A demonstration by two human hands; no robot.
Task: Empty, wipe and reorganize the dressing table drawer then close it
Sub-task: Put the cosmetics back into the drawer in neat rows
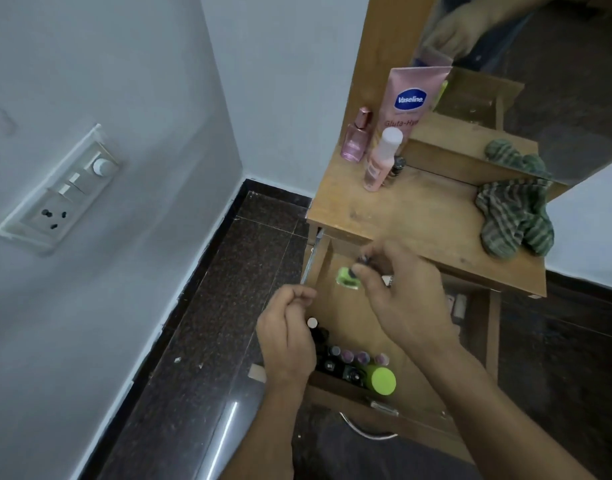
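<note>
The wooden drawer (335, 384) of the dressing table stands pulled open below the tabletop (419, 216). Several small bottles (353, 362) and a lime-green capped container (380, 380) stand along its front. My right hand (401, 289) hovers over the drawer's back part, fingers pinched on a small dark item beside a small green bottle (348, 277). My left hand (289, 327) is at the drawer's left edge, fingers curled; whether it holds anything is unclear. A green striped cloth (516, 220) lies on the tabletop's right side.
On the tabletop's back left stand a pink Vaseline tube (410, 102), a pink perfume bottle (356, 136) and a pale pink bottle (380, 161). A mirror (540, 81) rises behind. A wall with a switch panel (60, 192) is left; dark tile floor (249, 271) lies below.
</note>
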